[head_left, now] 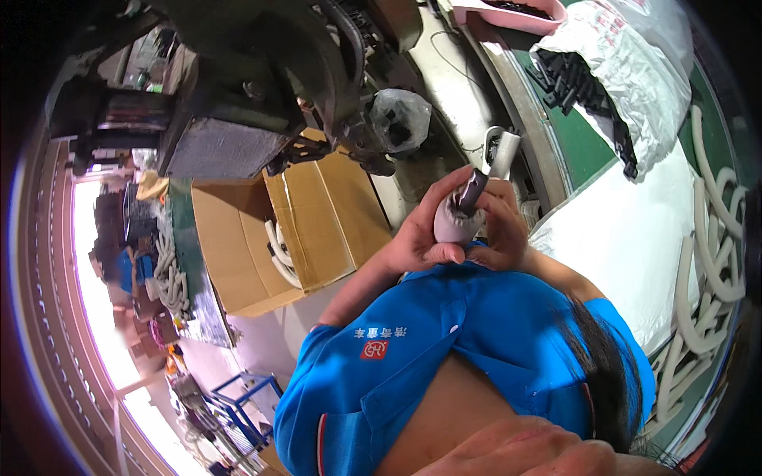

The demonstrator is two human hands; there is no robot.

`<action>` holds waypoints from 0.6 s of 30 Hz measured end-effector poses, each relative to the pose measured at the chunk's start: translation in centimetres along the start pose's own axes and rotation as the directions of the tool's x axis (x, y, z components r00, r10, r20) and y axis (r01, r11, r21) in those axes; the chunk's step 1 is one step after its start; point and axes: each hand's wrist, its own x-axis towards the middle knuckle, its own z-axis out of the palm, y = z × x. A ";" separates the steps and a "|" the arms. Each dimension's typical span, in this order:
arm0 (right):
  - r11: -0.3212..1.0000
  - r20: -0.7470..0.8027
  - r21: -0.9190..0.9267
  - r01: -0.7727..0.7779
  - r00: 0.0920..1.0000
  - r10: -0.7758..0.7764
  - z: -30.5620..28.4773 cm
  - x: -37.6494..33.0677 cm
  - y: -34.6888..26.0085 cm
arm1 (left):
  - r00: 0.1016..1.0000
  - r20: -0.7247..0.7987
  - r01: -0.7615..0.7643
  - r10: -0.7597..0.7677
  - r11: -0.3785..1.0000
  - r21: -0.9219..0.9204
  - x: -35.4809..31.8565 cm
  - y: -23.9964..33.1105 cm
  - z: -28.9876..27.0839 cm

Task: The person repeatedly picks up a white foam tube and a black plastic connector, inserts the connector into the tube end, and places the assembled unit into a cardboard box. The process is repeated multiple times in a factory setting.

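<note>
Both my hands are raised close in front of my chest around a pale grey, rounded piece (455, 227), seen nearly end-on; its exact kind is unclear. A short dark, glossy piece (472, 190) sticks up at its far end. My left hand (423, 230) wraps the grey piece from the left, thumb along its near side. My right hand (506, 226) closes on it from the right, with fingers at the dark piece. Just beyond the right hand is a white cylindrical roll or tube (504, 155).
A dark machine (262, 87) stands at the far left, with a clear plastic bag (401, 119) beside it. Below is an open cardboard box (329, 214) holding pale curved tubes. On the green table at right lie black tubes (575, 83), a white sack (635, 71) and pale bent tubes (702, 262).
</note>
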 end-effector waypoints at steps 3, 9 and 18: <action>0.995 0.099 -0.093 -0.038 0.994 0.048 -1.2 2.3 -0.1 | 0.999 0.045 0.016 -0.016 1.000 -0.019 1.2 0.8 0.1; 0.944 0.252 0.217 -0.250 0.948 0.194 -3.3 2.5 1.0 | 0.996 0.074 0.041 -0.045 0.997 0.066 0.9 -1.5 -0.2; 0.078 -0.189 -0.975 -0.209 0.960 0.208 -24.4 1.8 18.2 | 0.887 -0.352 0.434 -0.298 0.798 0.417 -0.5 1.8 -0.8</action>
